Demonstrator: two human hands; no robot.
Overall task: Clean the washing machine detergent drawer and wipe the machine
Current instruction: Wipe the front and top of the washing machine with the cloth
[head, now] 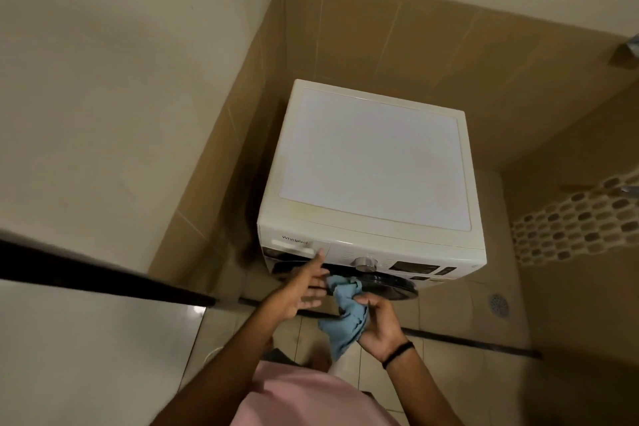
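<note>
Blue cloth [345,316], crumpled, lower centre of frame: clutched in right hand [380,325]. White washing machine [373,166], centre; detergent drawer [294,245] flush at front panel's left end. Left hand [304,290]: fingers straight, forefinger tip at drawer's edge.

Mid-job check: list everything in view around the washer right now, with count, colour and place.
washing machine: one, white, in the tiled corner
detergent drawer: one, white, left end of the front panel
control dial: one, silver, middle of the front panel
display: one, dark, right of the dial
door: one, dark, below the panel
cloth: one, blue, crumpled, in front of the door
floor drain: one, grey, floor right of the machine
mosaic band: one, brown and beige, right wall
shirt: one, pink, bottom edge
wristband: one, black, right wrist
left hand: fingers straight, index fingertip at the drawer's right edge
right hand: grips the cloth
</note>
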